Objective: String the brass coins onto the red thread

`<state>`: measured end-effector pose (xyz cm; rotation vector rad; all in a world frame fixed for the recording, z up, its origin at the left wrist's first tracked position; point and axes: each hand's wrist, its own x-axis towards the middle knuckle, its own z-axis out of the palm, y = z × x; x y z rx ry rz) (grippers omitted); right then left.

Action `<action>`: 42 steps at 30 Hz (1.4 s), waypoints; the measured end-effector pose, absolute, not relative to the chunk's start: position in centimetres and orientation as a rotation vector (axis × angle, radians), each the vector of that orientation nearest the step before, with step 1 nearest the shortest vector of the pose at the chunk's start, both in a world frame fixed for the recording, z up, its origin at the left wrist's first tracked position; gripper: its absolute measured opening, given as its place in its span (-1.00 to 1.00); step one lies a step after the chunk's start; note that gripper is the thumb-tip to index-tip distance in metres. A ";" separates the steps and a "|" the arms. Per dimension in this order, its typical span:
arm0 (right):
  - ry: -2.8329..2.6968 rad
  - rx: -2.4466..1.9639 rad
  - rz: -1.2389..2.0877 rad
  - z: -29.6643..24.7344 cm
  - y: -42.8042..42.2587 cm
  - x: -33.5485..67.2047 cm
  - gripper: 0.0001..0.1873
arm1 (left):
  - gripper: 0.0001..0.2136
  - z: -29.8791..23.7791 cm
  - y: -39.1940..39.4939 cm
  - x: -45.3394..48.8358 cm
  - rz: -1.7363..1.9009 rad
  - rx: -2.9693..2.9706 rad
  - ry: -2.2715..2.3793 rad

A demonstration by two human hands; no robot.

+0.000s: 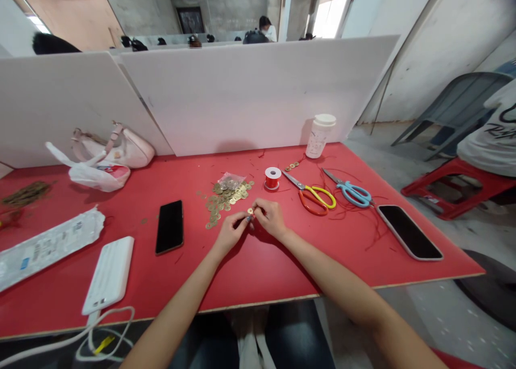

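Just in front of me, my left hand (pixel 231 232) pinches a small round brass coin (pixel 250 211) with a hole in its middle. My right hand (pixel 271 217) is closed right beside it, fingertips at the coin's edge; what they grip is too small to make out. Beyond my hands is a heap of brass coins (pixel 218 203) with a small clear plastic bag (pixel 231 181) on top. A spool of red cord (pixel 272 179) stands upright past my right hand. To its right lie yellow-and-red-handled scissors (pixel 316 197) and blue-handled scissors (pixel 352 193), among loose red cord.
On the red table (pixel 209 277) are a black phone (pixel 170 227), a white power bank (pixel 108 275) with a cable, another phone (pixel 410 232) and a white cup (pixel 320 136). Bags stand at the back left. A white partition (pixel 258 95) closes the far side. Someone sits at right.
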<state>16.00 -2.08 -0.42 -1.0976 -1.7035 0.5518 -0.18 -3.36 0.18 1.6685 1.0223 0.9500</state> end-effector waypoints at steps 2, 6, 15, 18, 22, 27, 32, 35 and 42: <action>-1.708 -1.103 0.545 -0.5 -2.0 16.0 -0.81 | -0.71 0.3 -3.4 -0.2 0.935 1.640 1.000; -1.719 -1.119 0.535 -0.6 -1.9 16.0 -0.81 | -0.67 0.7 -3.4 -0.1 0.933 1.654 1.007; -1.631 -1.062 0.595 -0.9 -1.8 15.9 -0.81 | -0.57 0.6 -3.5 0.0 0.947 1.554 1.009; -1.601 -1.081 0.615 -1.0 -1.7 15.9 -0.80 | -0.55 0.6 -3.5 0.0 0.969 1.541 1.003; -1.585 -1.101 0.640 -1.3 -1.5 15.9 -0.81 | -0.54 0.6 -3.5 0.0 0.953 1.513 0.973; -1.536 -1.110 0.612 -1.2 -1.0 16.2 -0.82 | -0.59 0.5 -3.4 0.4 0.956 1.493 0.924; -1.524 -1.132 0.569 -0.9 -0.9 16.5 -0.84 | -0.64 0.3 -3.0 0.6 0.919 1.536 0.922; -1.534 -1.115 0.598 -0.8 -1.0 16.5 -0.85 | -0.63 0.1 -2.8 0.4 0.892 1.491 0.912; -1.511 -1.105 0.617 -0.9 -0.9 16.5 -0.86 | -0.65 -0.3 -2.7 0.2 0.857 1.381 0.901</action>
